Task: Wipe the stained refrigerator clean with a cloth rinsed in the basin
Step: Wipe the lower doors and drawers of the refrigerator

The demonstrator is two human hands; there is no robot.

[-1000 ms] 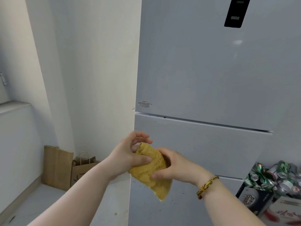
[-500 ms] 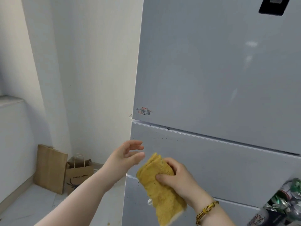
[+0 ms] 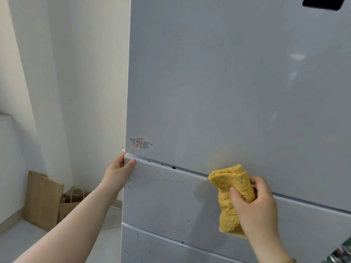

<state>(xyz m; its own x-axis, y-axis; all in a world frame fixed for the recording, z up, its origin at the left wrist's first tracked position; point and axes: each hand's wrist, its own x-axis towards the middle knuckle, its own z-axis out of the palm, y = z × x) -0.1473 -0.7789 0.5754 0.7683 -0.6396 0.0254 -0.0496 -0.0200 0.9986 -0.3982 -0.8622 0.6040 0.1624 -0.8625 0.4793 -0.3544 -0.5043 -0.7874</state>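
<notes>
Your right hand is gripping the folded, nubby yellow cloth, pressing it onto the seam beneath the glossy upper door of the refrigerator. Your left hand is gripping its left edge. Wiping is under way; the next stroke is probably calling for leftward travel over the dark specks.

Print on the refrigerator sticker is too small to read; the top edge cuts its black panel.
</notes>
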